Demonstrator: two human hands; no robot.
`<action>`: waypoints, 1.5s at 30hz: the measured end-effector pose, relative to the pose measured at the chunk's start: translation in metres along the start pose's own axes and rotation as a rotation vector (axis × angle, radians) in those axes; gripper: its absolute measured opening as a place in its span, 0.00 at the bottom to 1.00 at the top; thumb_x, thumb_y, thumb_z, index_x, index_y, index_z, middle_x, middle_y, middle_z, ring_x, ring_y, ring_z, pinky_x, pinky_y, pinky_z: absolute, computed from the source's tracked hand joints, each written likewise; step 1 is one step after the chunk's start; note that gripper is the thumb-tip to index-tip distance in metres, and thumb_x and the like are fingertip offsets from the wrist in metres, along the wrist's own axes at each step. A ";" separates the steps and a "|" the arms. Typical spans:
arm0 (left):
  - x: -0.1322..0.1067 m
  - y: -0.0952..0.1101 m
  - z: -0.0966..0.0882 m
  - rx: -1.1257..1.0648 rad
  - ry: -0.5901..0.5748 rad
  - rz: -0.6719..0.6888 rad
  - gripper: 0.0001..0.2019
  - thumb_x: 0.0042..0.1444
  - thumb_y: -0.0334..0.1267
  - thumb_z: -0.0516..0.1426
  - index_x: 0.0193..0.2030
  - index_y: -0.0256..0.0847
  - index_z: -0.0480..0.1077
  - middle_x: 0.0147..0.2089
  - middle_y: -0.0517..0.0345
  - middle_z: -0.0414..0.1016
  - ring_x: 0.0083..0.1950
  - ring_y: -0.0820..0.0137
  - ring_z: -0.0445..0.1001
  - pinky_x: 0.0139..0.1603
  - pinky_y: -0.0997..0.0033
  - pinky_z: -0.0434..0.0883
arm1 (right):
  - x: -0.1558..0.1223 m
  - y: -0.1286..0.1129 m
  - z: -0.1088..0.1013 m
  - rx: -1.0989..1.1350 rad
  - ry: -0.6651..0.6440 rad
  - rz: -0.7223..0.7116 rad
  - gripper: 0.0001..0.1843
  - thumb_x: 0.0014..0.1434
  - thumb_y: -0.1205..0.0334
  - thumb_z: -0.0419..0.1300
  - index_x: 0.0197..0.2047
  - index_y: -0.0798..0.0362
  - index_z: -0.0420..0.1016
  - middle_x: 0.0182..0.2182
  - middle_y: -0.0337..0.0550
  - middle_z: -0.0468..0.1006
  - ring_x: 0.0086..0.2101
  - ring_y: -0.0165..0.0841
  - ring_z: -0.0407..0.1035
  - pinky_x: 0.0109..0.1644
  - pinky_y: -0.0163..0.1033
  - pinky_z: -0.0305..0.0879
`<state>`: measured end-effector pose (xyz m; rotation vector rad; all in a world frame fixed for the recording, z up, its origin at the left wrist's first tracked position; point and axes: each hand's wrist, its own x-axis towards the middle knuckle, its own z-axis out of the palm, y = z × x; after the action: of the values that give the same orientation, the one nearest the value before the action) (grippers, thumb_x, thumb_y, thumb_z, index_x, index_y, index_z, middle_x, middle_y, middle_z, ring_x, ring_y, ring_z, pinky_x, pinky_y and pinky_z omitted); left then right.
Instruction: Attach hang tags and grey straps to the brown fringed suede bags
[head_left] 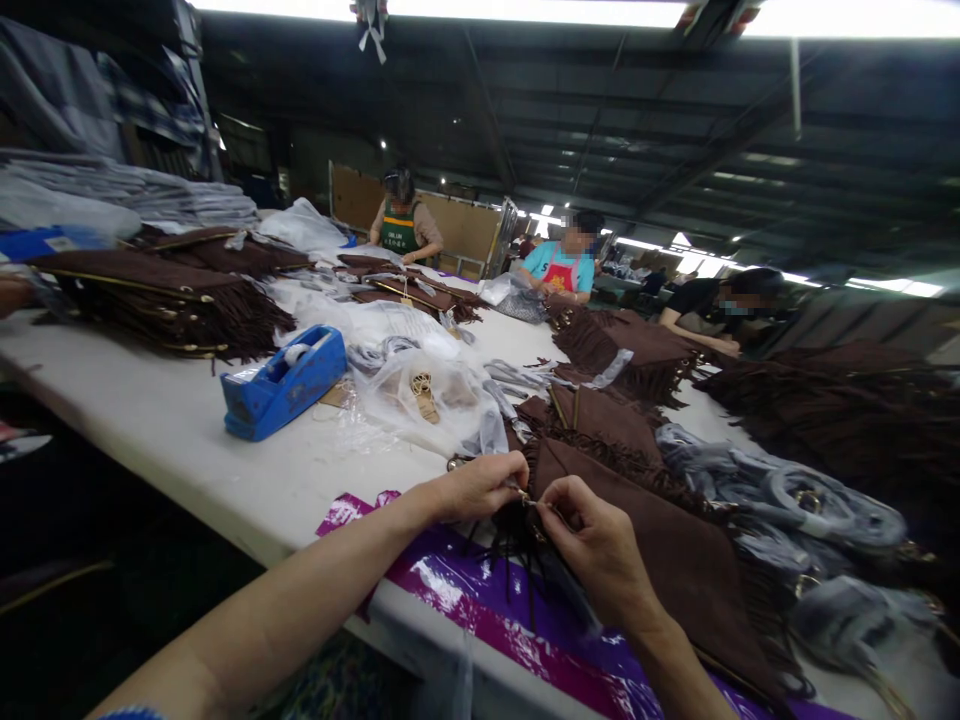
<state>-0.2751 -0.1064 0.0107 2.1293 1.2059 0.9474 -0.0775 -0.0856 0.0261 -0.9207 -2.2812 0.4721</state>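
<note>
A brown suede fringed bag (660, 540) lies at the near edge of the white table (172, 420), partly on a purple shiny sheet (480, 600). My left hand (480, 485) and my right hand (592, 535) meet at the bag's near-left corner. Both pinch a small metal fitting (529, 498) there, with dark fringe strands hanging below it. What exactly the fitting is I cannot make out.
A blue tape dispenser (285, 385) stands left of centre. Clear plastic bags (420, 390) hold small gold parts. Stacks of brown fringed bags (165, 295) lie left, middle and right. Grey wrapped straps (810, 500) lie right. Three people (566, 265) work at the far side.
</note>
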 end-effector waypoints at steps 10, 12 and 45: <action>0.002 0.000 -0.001 0.011 -0.012 0.029 0.08 0.55 0.23 0.52 0.38 0.39 0.61 0.34 0.62 0.64 0.36 0.72 0.63 0.38 0.75 0.62 | 0.007 0.003 0.001 -0.015 -0.072 0.005 0.05 0.60 0.60 0.58 0.41 0.46 0.70 0.30 0.38 0.81 0.30 0.35 0.75 0.35 0.36 0.65; 0.004 -0.002 -0.002 0.015 -0.022 0.025 0.09 0.54 0.22 0.51 0.37 0.39 0.60 0.34 0.62 0.63 0.37 0.72 0.63 0.38 0.75 0.62 | 0.006 0.006 0.004 -0.062 -0.097 -0.068 0.12 0.62 0.61 0.57 0.49 0.45 0.71 0.33 0.39 0.82 0.33 0.36 0.77 0.37 0.37 0.67; 0.005 -0.009 0.012 0.656 0.229 0.348 0.07 0.59 0.30 0.50 0.38 0.37 0.69 0.55 0.49 0.70 0.49 0.66 0.74 0.47 0.69 0.74 | 0.018 0.011 0.014 0.300 0.030 0.141 0.10 0.57 0.53 0.60 0.35 0.51 0.74 0.29 0.40 0.80 0.30 0.35 0.72 0.33 0.36 0.65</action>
<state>-0.2693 -0.0988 -0.0017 2.8814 1.4278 1.0654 -0.0910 -0.0664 0.0170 -0.9296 -2.0532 0.8310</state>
